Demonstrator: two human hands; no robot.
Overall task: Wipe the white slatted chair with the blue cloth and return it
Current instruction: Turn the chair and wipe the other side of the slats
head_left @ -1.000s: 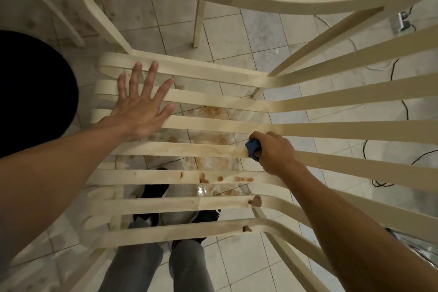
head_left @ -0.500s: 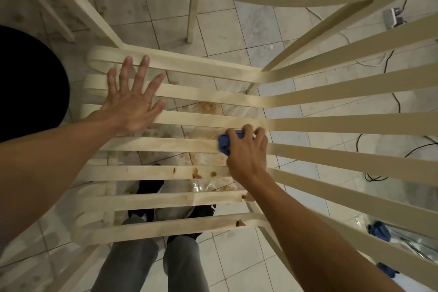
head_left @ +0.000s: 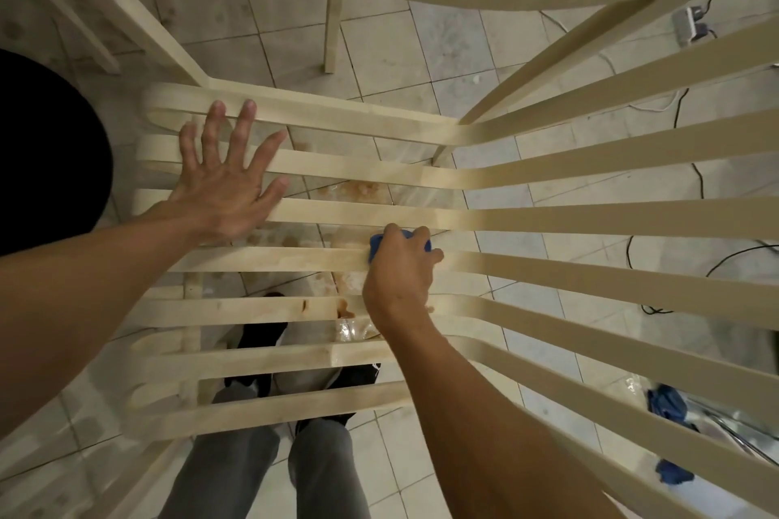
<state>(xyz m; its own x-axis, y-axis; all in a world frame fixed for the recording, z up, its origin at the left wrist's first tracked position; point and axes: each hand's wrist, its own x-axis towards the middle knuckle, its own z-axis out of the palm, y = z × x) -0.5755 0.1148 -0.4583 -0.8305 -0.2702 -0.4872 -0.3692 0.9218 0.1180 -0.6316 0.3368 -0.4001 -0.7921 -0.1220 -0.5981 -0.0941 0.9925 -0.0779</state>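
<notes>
**Blue cloth rubbing a middle slat, wiping under way**

Blue is showing only at the edges of the right hand (head_left: pixel 400 270), which is curling round the bunched cloth (head_left: pixel 375 245) and pressing it onto a seat slat near the middle of the view. The cloth is sitting between the fingers and that slat, mostly hidden. The left hand (head_left: pixel 227 185), at 9 o'clock, is lying flat with fingers spread across the slats, seemingly steadying the chair (head_left: pixel 590 219).

The person is standing over the seat, legs showing through the gaps at 6 o'clock. Brown marks (head_left: pixel 304 305) are sitting on the next slat, at 7 o'clock from the right hand and just beside it. A brownish spill (head_left: pixel 358 192) is showing on the tiled floor (head_left: pixel 421 55) under the seat, at 12 o'clock from the cloth. More blue fabric (head_left: pixel 670 400) is lying on the floor at 4 o'clock, well apart.

By my reading, the wiping step is in hand and far from finished, since the nearer slat is carrying plain stains. The next move is probably calling for dragging the cloth along this slat, then dropping to the marked one at 7 o'clock with firm pressure while the left hand is bracing. Returning the chair is looking like a later step.
</notes>
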